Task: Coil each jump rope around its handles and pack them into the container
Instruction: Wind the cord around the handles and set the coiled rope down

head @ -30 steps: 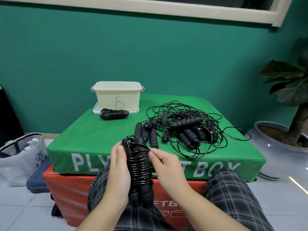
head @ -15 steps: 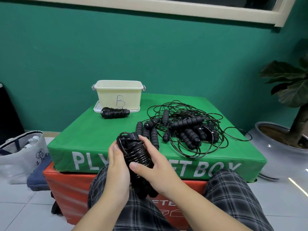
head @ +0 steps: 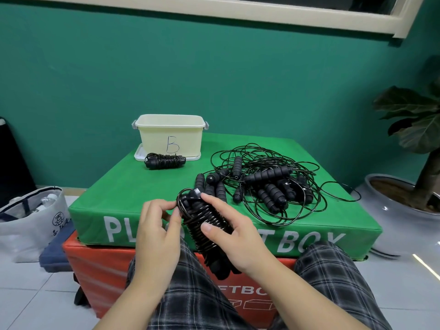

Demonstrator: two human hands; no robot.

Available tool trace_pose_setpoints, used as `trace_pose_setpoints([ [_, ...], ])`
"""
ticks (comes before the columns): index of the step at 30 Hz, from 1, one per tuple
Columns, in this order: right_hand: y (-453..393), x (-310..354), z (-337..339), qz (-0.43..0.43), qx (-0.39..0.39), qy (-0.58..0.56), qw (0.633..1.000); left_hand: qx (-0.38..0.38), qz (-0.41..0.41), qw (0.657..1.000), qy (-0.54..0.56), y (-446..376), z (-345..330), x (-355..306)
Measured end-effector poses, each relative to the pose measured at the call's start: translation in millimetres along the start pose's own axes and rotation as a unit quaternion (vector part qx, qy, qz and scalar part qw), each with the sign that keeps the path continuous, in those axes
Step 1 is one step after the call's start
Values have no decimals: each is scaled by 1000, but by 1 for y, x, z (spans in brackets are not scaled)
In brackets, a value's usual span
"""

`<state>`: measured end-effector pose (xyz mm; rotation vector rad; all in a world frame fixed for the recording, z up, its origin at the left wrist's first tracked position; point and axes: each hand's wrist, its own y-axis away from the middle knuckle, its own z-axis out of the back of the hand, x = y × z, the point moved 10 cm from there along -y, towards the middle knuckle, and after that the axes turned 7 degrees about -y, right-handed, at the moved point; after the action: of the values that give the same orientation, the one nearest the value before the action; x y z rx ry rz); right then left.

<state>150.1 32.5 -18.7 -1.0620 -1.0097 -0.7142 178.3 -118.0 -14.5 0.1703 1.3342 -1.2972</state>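
Head view: right hand point(head: 235, 236) grips black coiled jump rope point(head: 207, 225); left hand point(head: 157, 232) pinches its loop.

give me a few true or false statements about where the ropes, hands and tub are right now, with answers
1. The right hand grips the coiled rope held over the lap. True.
2. The cream container bears the letter A. False: it bears a B.
3. A finished coiled bundle lies on the green box in front of the container. True.
4. The left hand is reaching into the tangled pile. False: its fingers are at the top of the held rope.
5. The loose ropes lie left of the container. False: they lie to its right.
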Motion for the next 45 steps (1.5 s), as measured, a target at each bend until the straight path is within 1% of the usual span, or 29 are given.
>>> trace_pose_setpoints([
  [2, 0, 1, 1, 4, 0, 9, 1000, 32, 9, 999, -8, -1, -6, 1],
  [4, 1, 2, 1, 6, 3, 17, 1000, 89, 33, 996, -5, -1, -18, 6],
  [6, 1, 1, 2, 5, 6, 20, 1000, 139, 33, 990, -12, 0, -27, 9],
  [7, 1, 1, 3, 3, 7, 20, 1000, 149, 29, 988, -13, 0, -28, 10],
  [11, 2, 0, 6, 4, 5, 22, 1000, 151, -8, 988, -34, -5, -24, 9],
  [13, 3, -1, 8, 4, 5, 33, 999, 155, -10, 988, -24, -6, -23, 8],
  [16, 3, -6, 12, 7, -8, 87, 996, 172, 17, 985, 1, -7, -27, 12],
  [18, 2, -11, 14, 0, -13, 142, 990, 209, 53, 975, 45, -2, -38, 15],
  [20, 2, -18, 16, -27, -19, 173, 984, 242, 73, 965, 73, 4, -48, 16],
  [22, 2, -25, 17, -48, -22, 202, 978, 246, 59, 964, 75, 8, -51, 12],
  [25, 1, -32, 16, -58, -18, 220, 974, 223, 24, 973, 57, 7, -45, 7],
  [26, 0, -32, 16, -63, -17, 217, 974, 220, 31, 972, 72, 7, -45, 7],
  [27, -1, -32, 17, -67, -18, 211, 975, 220, 55, 968, 103, 8, -46, 8],
  [29, -3, -27, 18, -66, -21, 196, 978, 233, 120, 949, 173, 12, -51, 12],
  [31, -2, -17, 17, -53, -21, 198, 978, 245, 146, 935, 210, 14, -56, 12],
  [35, -1, -11, 17, -63, -19, 178, 982, 257, 122, 934, 216, 14, -55, 8],
  [40, -4, -24, 16, -95, 3, 84, 992, 251, 143, 918, 273, 13, -57, 14],
  [43, -1, -26, 22, -89, -27, 35, 995, 256, 121, 915, 286, 11, -57, 14],
  [45, 2, -25, 25, -77, -46, 28, 996, 261, 103, 915, 289, 8, -56, 14],
])
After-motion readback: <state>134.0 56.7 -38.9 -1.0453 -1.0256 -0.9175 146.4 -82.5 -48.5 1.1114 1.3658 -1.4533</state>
